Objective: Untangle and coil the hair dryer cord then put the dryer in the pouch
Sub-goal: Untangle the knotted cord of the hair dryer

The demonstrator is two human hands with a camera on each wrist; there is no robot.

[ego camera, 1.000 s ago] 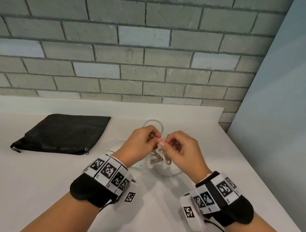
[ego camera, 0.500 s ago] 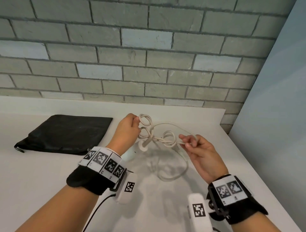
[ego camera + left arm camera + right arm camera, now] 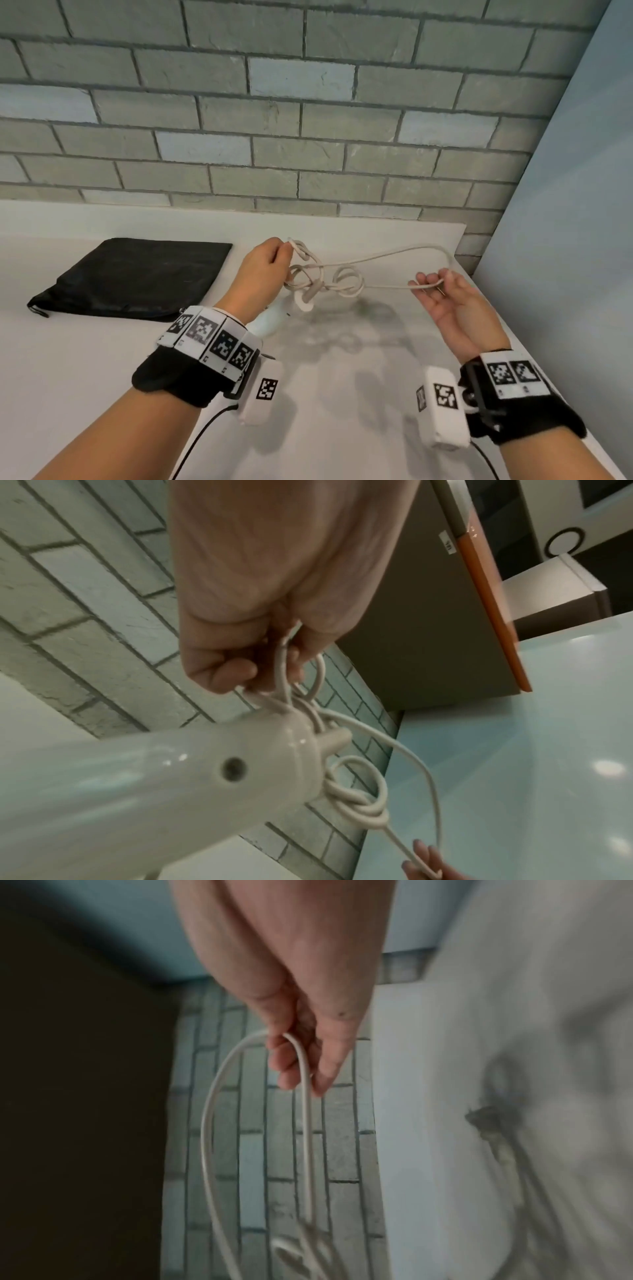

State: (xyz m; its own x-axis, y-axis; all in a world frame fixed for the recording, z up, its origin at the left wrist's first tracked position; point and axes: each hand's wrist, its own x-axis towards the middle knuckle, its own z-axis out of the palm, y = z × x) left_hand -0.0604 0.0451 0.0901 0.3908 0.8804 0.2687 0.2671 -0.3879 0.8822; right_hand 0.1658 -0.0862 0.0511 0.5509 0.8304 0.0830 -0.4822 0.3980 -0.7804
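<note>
A white hair dryer (image 3: 270, 317) hangs under my left wrist, its handle end (image 3: 192, 777) big in the left wrist view. Its cream cord (image 3: 342, 282) is knotted in several small loops just beside the handle. My left hand (image 3: 265, 265) pinches the tangled loops (image 3: 284, 674) at their top, above the table. My right hand (image 3: 435, 284), palm up, holds a long loop of cord (image 3: 304, 1074) between thumb and fingers, drawn out to the right. The black pouch (image 3: 137, 274) lies flat at the left, zipper toward me.
The white table (image 3: 102, 377) ends at a grey brick wall (image 3: 308, 137) behind and a pale blue panel (image 3: 565, 240) on the right. The table's right edge runs close under my right wrist.
My hands have drawn apart from a close pinch at the knot: the left rose with the tangle, the right pulled a long loop of cord out to the right.
</note>
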